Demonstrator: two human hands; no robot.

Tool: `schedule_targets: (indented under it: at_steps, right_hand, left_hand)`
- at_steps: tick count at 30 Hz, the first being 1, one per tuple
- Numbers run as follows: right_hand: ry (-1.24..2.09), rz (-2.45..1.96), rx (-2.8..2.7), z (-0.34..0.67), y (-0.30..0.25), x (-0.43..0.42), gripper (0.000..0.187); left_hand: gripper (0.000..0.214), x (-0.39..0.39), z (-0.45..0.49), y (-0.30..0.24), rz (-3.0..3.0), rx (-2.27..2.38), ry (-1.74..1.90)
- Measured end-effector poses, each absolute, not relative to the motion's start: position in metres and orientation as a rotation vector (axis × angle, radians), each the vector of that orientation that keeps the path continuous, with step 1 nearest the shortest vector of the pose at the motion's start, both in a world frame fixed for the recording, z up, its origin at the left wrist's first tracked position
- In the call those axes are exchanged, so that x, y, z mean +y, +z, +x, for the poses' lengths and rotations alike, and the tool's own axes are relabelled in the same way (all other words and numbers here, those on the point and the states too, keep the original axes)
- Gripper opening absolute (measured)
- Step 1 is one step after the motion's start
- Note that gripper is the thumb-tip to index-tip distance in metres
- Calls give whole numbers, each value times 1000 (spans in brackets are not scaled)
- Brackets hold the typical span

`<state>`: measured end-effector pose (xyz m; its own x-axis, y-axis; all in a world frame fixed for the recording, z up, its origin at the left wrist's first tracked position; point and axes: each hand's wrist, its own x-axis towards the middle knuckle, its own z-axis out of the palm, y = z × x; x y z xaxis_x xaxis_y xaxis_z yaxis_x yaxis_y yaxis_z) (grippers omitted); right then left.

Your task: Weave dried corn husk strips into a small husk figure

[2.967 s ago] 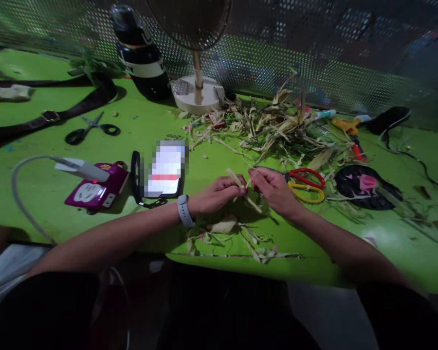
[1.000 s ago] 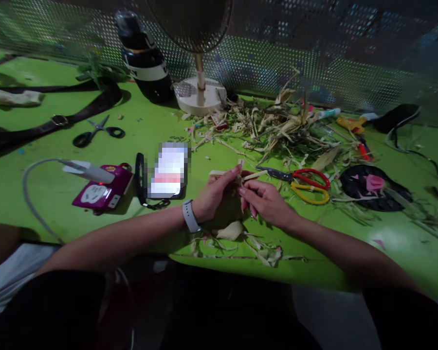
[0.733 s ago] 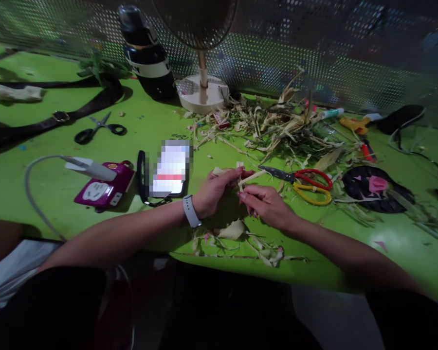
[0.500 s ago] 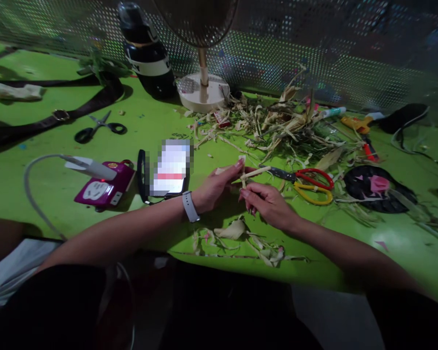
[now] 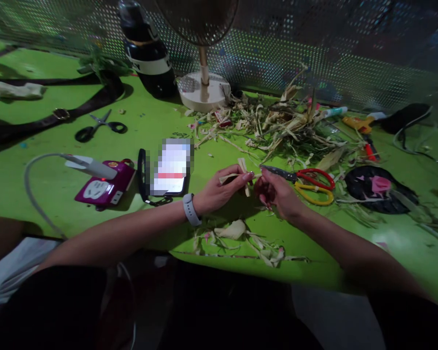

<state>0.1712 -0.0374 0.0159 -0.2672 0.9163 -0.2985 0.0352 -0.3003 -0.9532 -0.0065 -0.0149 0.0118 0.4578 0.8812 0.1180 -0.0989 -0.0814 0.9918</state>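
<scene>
My left hand [image 5: 219, 192] pinches a pale folded husk strip [image 5: 241, 171] just above the green table [image 5: 58, 194]; a white watch is on that wrist. My right hand [image 5: 277, 192] is right beside it, palm turned up and fingers curled, a little blurred; whether it holds a strip end I cannot tell. Red and yellow scissors [image 5: 308, 180] lie just right of my right hand. Trimmed husk scraps [image 5: 233, 231] lie below both hands near the front edge.
A heap of dried husks [image 5: 281, 126] lies behind the hands. A phone [image 5: 170, 167], a magenta power block [image 5: 102, 187] with a white cable, black scissors [image 5: 98, 127], a fan base [image 5: 203, 92], a dark bottle [image 5: 146, 48], a strap and a black tray [image 5: 377, 187] surround the spot.
My right hand has let its grip shift and turned palm-up, moving slightly right toward the scissors. The left hand has turned the husk piece, which now stands more upright.
</scene>
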Motion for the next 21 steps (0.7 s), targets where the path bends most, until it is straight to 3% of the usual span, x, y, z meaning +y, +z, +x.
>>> schedule_targets:
  at_steps: [4, 10, 16, 21]
  right_hand:
    - [1750, -1255, -1063, 170, 19, -33, 46]
    - [1627, -1200, -1136, 166, 24, -36, 44]
    - [1522, -1167, -1212, 176, 19, -31, 39]
    - [1737, -1150, -1277, 181, 26, -27, 55]
  left_hand:
    - [40, -17, -7, 13, 1353, 661, 858]
    - [39, -11, -7, 14, 1321, 740, 951]
    - [48, -1, -12, 16, 1562, 657, 798]
    - [44, -8, -11, 20, 1617, 446, 585]
